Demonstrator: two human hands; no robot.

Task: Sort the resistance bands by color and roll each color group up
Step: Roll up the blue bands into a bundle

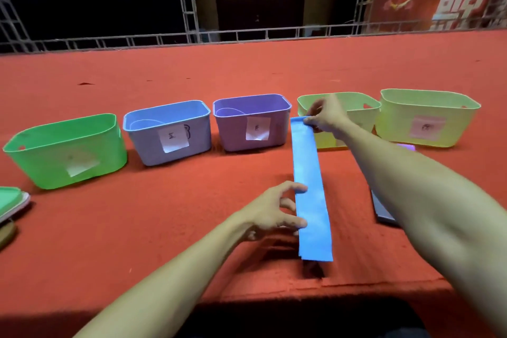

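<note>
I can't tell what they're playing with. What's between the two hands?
In the head view, a blue resistance band runs between them: the right hand pinches its far end, the left hand touches its side.

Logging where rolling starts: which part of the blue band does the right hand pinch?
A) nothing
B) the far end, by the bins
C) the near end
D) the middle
B: the right hand pinches the blue band at its far end, in front of a pale green bin, while the left hand touches its edge nearer the middle.
</note>
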